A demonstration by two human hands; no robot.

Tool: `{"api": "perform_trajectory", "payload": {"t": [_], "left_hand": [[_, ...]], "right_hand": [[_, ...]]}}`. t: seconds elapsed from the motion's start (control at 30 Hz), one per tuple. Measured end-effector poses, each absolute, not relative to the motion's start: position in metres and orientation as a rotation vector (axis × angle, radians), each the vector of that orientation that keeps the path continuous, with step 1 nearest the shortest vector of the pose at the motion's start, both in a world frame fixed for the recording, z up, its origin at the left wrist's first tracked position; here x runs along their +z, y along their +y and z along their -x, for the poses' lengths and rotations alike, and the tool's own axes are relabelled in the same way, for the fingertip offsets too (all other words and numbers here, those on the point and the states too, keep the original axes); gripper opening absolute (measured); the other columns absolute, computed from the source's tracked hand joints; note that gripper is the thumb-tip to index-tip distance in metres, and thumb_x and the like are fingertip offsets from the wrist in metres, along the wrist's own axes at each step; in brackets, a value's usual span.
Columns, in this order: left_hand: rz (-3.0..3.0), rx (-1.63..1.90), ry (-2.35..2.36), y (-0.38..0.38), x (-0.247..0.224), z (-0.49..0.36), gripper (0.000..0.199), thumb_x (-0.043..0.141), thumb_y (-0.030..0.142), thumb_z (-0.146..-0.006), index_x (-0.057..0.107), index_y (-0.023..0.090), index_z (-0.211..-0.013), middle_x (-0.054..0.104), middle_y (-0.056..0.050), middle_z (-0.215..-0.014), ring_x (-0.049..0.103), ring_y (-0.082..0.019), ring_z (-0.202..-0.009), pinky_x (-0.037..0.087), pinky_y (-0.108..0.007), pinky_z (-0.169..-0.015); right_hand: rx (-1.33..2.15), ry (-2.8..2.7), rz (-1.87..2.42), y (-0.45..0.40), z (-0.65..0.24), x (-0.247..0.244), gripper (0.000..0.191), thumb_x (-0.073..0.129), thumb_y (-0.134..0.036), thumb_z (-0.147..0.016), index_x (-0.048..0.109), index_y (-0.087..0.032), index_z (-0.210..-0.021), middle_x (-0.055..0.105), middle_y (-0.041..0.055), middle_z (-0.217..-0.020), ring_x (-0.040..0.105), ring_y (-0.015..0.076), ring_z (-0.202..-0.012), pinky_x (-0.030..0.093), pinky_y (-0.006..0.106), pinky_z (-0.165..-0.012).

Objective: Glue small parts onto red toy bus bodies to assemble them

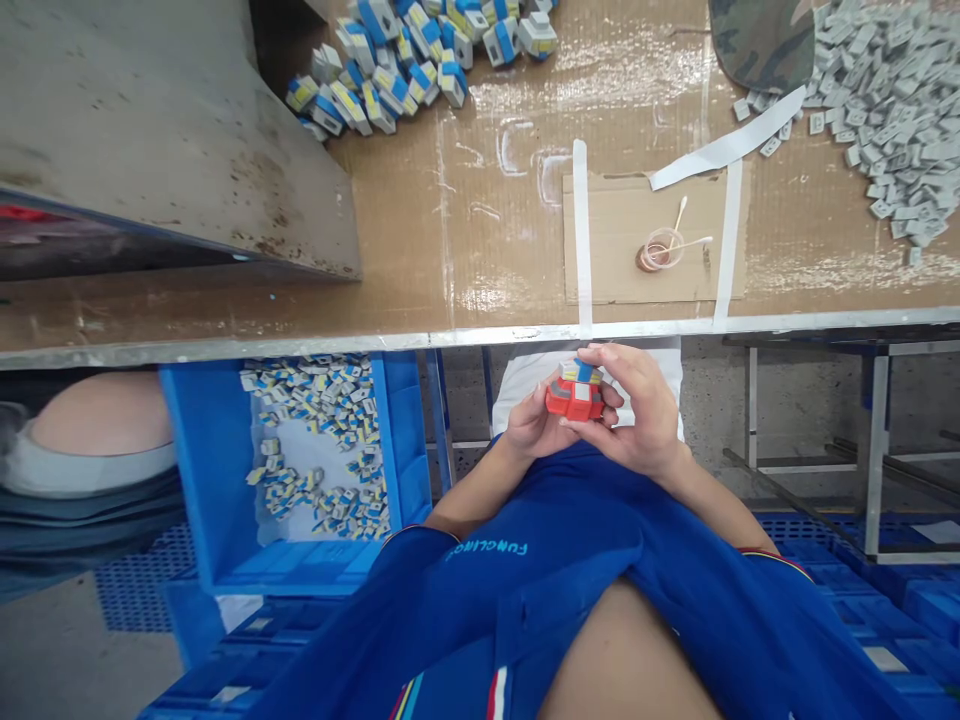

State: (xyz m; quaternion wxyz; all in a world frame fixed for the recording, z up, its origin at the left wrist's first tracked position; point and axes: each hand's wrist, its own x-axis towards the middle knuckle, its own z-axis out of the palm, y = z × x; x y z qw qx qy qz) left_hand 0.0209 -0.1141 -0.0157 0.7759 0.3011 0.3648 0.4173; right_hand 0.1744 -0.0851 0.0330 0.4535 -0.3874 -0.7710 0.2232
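Note:
In front of my body, just below the table edge, both hands are closed around a small red piece with a white square face (579, 396). A white, blue and yellow plastic part (582, 371) sits on its upper side. My left hand (534, 422) grips the red piece from the left. My right hand (643, 405) has fingers against the top of the white, blue and yellow part and the thumb under the red piece. How far the part goes into the red piece is hidden.
On the cardboard-covered table (495, 250) stands a small clear cup (660, 250) with cotton swabs. Piles of blue-white parts (405, 60) and grey pieces (892, 110) lie further back. A metal box (300, 190) stands left. Below is a blue crate (225, 570) of parts, beside a person's arm (101, 415).

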Motion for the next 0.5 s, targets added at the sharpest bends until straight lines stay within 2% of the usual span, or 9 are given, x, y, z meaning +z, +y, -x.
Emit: {"api": "perform_trajectory", "payload": {"t": [0.17, 0.27, 0.37, 0.43, 0.5], "left_hand": [[-0.725, 0.957, 0.772, -0.107, -0.002, -0.009, 0.085, 0.048, 0.093, -0.083, 0.07, 0.02, -0.119, 0.078, -0.016, -0.104, 0.076, -0.036, -0.11, 0.064, -0.049, -0.087], [-0.756, 1.017, 0.751, -0.074, 0.022, 0.022, 0.083, 0.058, 0.087, -0.084, 0.065, 0.019, -0.131, 0.078, -0.015, -0.1, 0.079, -0.029, -0.091, 0.063, -0.039, -0.074], [-0.95, 1.096, 0.884, -0.004, 0.054, 0.054, 0.065, 0.07, 0.069, -0.09, 0.062, 0.021, -0.134, 0.078, -0.012, -0.106, 0.078, -0.022, -0.088, 0.063, -0.035, -0.08], [-1.152, 1.127, 1.089, 0.062, 0.077, 0.063, 0.062, 0.078, 0.059, -0.087, 0.062, 0.019, -0.132, 0.077, -0.01, -0.108, 0.076, -0.02, -0.091, 0.062, -0.034, -0.085], [-1.395, 1.083, 1.356, 0.137, 0.098, 0.058, 0.057, 0.08, 0.051, -0.087, 0.064, 0.016, -0.129, 0.076, -0.009, -0.105, 0.073, -0.02, -0.091, 0.059, -0.034, -0.086]], "right_hand": [[0.62, -1.873, 0.872, -0.084, -0.182, 0.035, 0.085, 0.076, -0.05, -0.093, 0.036, -0.028, -0.164, 0.073, 0.0146, -0.132, 0.072, 0.0322, -0.121, 0.065, 0.054, -0.098], [0.575, -1.753, 0.963, -0.073, -0.209, 0.032, 0.072, 0.074, -0.045, -0.094, 0.047, -0.027, -0.158, 0.075, 0.0139, -0.127, 0.072, 0.0309, -0.115, 0.065, 0.051, -0.094], [0.41, -1.405, 1.243, -0.046, -0.248, 0.02, 0.045, 0.068, -0.03, -0.098, 0.063, -0.028, -0.142, 0.075, 0.0061, -0.103, 0.073, 0.0222, -0.09, 0.063, 0.04, -0.083], [0.312, -1.149, 1.41, -0.023, -0.273, 0.011, 0.036, 0.069, -0.032, -0.097, 0.069, -0.024, -0.132, 0.071, 0.0042, -0.095, 0.07, 0.019, -0.082, 0.059, 0.035, -0.077], [0.313, -1.01, 1.509, -0.004, -0.291, 0.001, 0.036, 0.069, -0.037, -0.097, 0.07, -0.021, -0.129, 0.07, 0.0048, -0.094, 0.068, 0.0191, -0.081, 0.057, 0.034, -0.075]]}}
